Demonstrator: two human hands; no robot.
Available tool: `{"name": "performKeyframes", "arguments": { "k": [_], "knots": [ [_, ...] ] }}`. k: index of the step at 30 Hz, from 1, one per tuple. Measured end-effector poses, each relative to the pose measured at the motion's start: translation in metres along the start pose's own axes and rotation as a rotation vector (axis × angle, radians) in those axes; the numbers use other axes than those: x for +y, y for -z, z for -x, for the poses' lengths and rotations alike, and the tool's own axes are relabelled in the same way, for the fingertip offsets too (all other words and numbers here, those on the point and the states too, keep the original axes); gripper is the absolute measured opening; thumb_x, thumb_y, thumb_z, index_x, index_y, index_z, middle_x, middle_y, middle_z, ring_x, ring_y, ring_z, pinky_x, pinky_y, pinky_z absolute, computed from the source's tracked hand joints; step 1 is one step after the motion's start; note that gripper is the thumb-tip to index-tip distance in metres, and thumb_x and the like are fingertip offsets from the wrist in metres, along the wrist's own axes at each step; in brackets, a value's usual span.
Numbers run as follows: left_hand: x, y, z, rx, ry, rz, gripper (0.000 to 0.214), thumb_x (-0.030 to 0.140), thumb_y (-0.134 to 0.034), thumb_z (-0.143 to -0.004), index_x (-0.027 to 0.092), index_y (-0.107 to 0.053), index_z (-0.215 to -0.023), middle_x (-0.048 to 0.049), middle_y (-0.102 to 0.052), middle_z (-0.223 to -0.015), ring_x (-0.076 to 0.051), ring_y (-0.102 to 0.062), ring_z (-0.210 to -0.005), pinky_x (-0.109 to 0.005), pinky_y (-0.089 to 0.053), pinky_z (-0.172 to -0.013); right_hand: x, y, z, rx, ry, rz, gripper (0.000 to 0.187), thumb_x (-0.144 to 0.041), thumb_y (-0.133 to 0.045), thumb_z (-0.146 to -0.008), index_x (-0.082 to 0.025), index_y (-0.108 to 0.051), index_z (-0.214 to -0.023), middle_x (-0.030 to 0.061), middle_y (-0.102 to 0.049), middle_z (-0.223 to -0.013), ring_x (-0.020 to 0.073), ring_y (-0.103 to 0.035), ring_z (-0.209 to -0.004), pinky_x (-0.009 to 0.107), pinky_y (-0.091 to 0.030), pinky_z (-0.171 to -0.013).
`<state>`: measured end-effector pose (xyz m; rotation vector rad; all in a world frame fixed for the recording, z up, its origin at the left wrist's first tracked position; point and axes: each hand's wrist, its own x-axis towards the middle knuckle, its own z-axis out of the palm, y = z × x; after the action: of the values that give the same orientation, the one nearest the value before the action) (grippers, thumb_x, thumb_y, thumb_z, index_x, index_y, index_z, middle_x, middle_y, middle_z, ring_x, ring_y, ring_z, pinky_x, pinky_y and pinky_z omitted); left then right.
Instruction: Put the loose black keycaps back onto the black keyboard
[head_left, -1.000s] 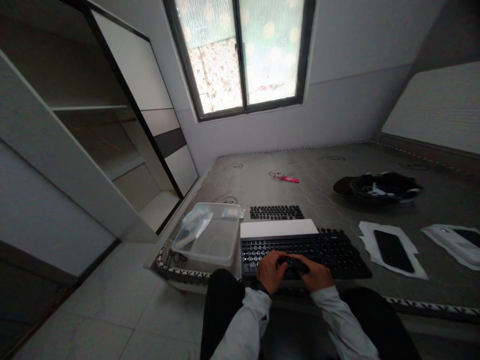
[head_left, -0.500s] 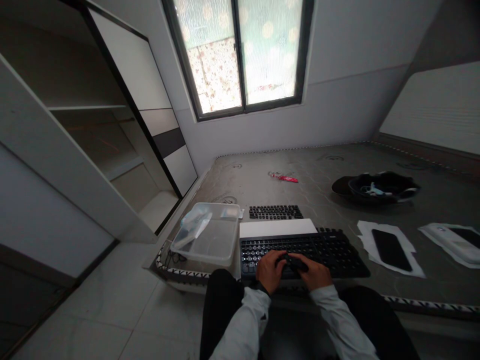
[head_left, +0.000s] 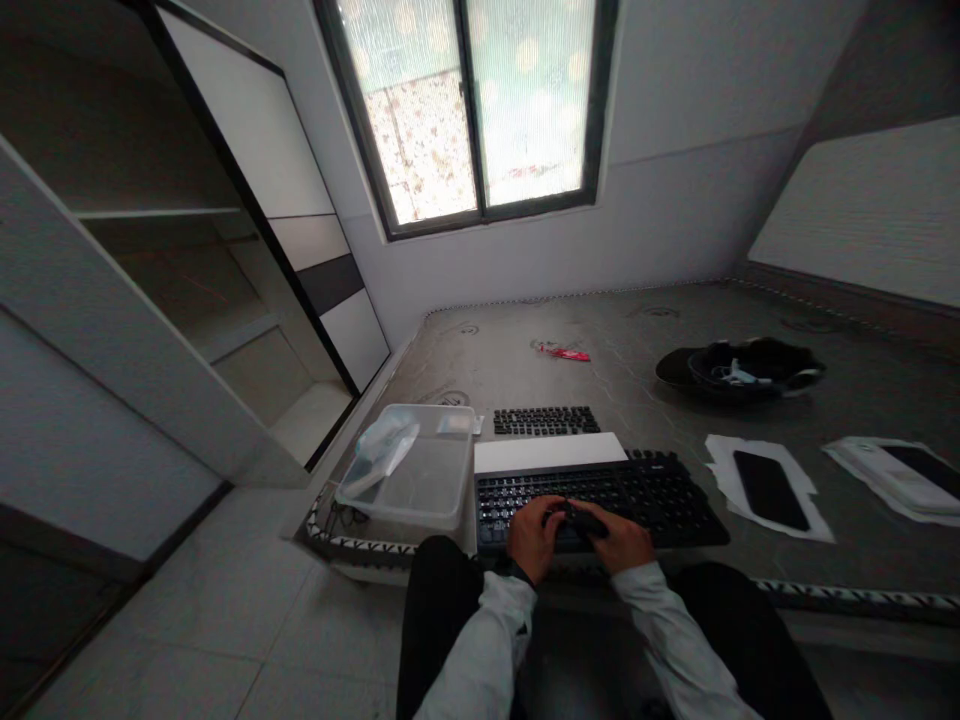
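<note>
A black keyboard (head_left: 671, 500) lies on the mattress in front of me, and keys at its left part look partly bare. Over its near edge my right hand (head_left: 628, 545) is closed round a small dark object (head_left: 586, 521), whose kind I cannot make out. My left hand (head_left: 531, 540) is beside it, fingers bent and pinched together at the object's left end. Whatever sits between the left fingertips is too small to name. Behind the keyboard is a white strip (head_left: 551, 453), and beyond that are rows of loose black keycaps (head_left: 545, 420).
Left of the keyboard stands a clear plastic box (head_left: 439, 500) with a plastic bag in it. To the right are a black phone (head_left: 771, 490) on white sheeting and another wrapped item (head_left: 892, 475). A dark cap (head_left: 757, 375) and a red packet (head_left: 566, 353) lie farther back.
The view has shifted slightly. Both hands stay together over the keyboard's near edge, with the dark object turned a little in the fingers.
</note>
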<state>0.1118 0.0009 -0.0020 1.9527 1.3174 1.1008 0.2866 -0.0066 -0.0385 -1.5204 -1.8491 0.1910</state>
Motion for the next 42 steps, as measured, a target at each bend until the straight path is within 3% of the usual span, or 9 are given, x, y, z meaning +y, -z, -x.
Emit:
{"name": "performKeyframes", "arguments": {
  "k": [19,26,32,42],
  "knots": [
    [-0.001,0.0,0.0,0.002,-0.01,-0.003,0.021,0.025,-0.051,-0.091,0.023,-0.066,-0.106,-0.001,-0.071,-0.1,-0.015,-0.065,-0.093,-0.027,-0.05,-0.085,0.006,-0.002,0.001,0.037,-0.012,-0.035,0.033,-0.02,-0.052,-0.081,-0.032,-0.07,-0.107,-0.0028,-0.074,-0.102,0.0184,-0.071,-0.087,0.025,-0.055,-0.074],
    [-0.001,0.0,-0.002,-0.027,-0.028,-0.026,0.025,0.028,-0.047,-0.093,0.022,-0.07,-0.101,-0.0026,-0.073,-0.102,-0.017,-0.066,-0.096,-0.03,-0.051,-0.088,0.013,-0.003,-0.001,-0.054,0.052,-0.099,0.034,-0.022,-0.054,-0.081,-0.031,-0.069,-0.111,-0.0013,-0.072,-0.108,0.0192,-0.071,-0.093,0.028,-0.057,-0.079],
    [-0.008,-0.002,-0.002,-0.045,-0.027,-0.045,0.025,0.025,-0.047,-0.092,0.024,-0.069,-0.105,-0.0023,-0.073,-0.103,-0.017,-0.067,-0.096,-0.031,-0.052,-0.089,0.008,-0.008,-0.002,-0.011,0.023,-0.097,0.037,-0.016,-0.053,-0.078,-0.03,-0.07,-0.108,-0.0007,-0.073,-0.105,0.0187,-0.071,-0.091,0.028,-0.055,-0.082],
    [-0.013,-0.002,-0.004,-0.064,-0.046,-0.073,0.027,0.026,-0.043,-0.093,0.024,-0.069,-0.102,-0.0013,-0.073,-0.101,-0.016,-0.067,-0.093,-0.027,-0.051,-0.085,0.001,-0.001,-0.007,-0.102,-0.031,-0.126,0.032,-0.019,-0.05,-0.082,-0.032,-0.07,-0.104,-0.0011,-0.074,-0.102,0.0179,-0.071,-0.09,0.027,-0.053,-0.082]
  ]
}}
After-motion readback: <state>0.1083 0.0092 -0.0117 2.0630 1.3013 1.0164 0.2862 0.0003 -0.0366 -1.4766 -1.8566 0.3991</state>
